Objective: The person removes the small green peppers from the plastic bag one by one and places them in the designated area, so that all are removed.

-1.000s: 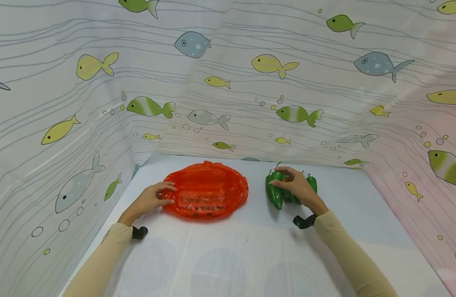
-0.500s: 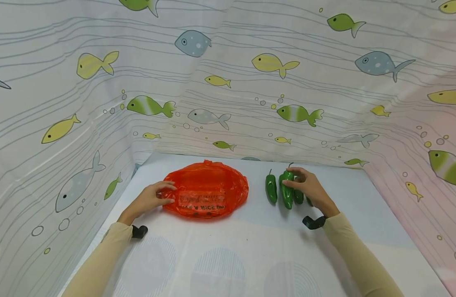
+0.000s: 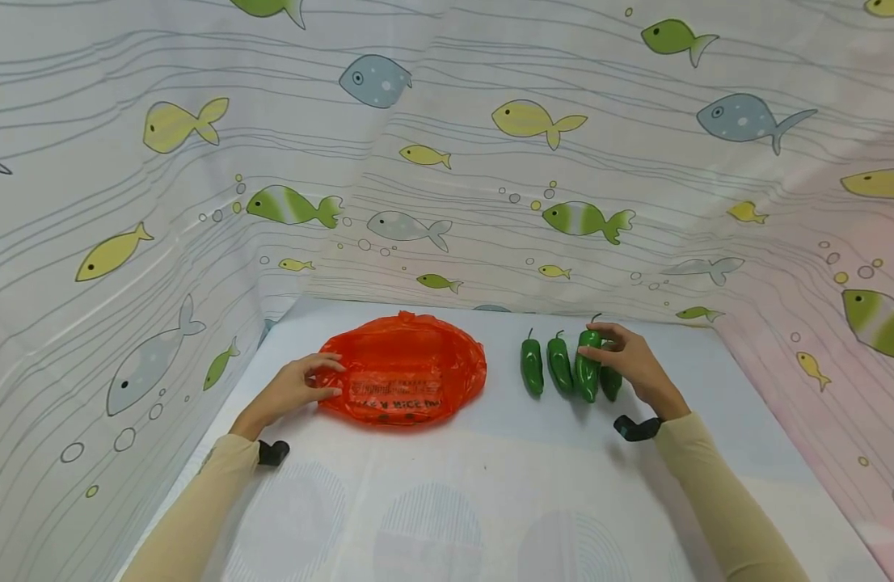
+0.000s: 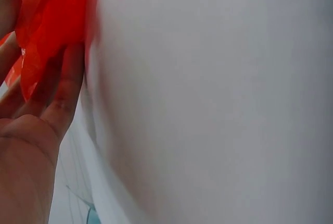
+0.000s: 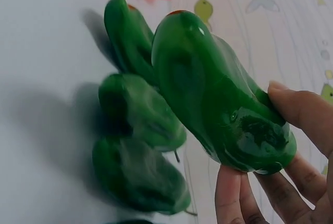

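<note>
My right hand holds a glossy green chili pepper by its stem end. In the right wrist view the held pepper is raised off the white surface, thumb on one side and fingers beneath. Three similar peppers lie in a row: one at the left, another beside it, and a third partly hidden behind my right hand. My left hand is at the left end of a red plastic bag spread with its mouth open. In the left wrist view the bag's thin edge runs between my fingers.
A white cloth-covered table carries everything. Behind it and at both sides rise fish-patterned curtain walls. Black wrist cameras sit at both sleeve cuffs.
My right hand has moved right with the held pepper, passing over the row and uncovering the second pepper from the left. My left hand and the bag have stayed in place.
</note>
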`<state>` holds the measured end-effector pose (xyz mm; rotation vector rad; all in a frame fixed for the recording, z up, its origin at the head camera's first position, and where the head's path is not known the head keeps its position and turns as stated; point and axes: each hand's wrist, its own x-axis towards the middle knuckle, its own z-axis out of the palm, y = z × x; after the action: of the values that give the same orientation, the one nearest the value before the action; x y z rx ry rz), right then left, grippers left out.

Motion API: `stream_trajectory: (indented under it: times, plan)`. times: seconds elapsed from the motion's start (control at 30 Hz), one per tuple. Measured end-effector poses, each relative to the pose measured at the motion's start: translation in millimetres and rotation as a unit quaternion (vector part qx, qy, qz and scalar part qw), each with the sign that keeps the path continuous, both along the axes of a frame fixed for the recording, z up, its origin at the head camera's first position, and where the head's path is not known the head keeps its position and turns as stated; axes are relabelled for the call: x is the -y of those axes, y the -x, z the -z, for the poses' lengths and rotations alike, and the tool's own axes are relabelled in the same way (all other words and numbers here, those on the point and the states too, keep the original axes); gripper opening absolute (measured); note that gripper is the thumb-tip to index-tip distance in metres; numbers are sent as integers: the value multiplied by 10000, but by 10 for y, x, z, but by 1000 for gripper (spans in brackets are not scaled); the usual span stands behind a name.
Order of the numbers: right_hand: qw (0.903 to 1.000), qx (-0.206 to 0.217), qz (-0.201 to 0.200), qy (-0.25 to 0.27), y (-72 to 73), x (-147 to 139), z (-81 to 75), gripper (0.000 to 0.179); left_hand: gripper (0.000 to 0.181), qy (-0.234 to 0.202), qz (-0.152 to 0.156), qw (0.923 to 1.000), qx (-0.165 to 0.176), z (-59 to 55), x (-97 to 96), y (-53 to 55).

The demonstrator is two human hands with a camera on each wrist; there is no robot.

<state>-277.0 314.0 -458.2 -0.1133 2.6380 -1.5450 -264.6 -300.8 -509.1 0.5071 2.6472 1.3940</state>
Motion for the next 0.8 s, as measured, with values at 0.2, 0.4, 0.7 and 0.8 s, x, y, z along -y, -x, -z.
stream_trajectory:
  times: [0.2, 0.4, 0.7, 0.8]
  plan:
    - [9999, 40, 101, 83, -19, -178, -9, 75, 39, 89, -55, 9999, -22, 1, 2, -6]
    - [9998, 123, 132, -12, -47, -335, 30, 76, 39, 82, -59, 9999, -42, -65, -41, -62]
    - [9994, 157, 291, -139, -66, -551, 131, 79, 39, 51, -3, 10000, 36, -244, -110, -167]
    - [9990, 183, 383, -169, -69, -615, 157, 82, 40, 103, -50, 9999, 12, -78, -35, -74]
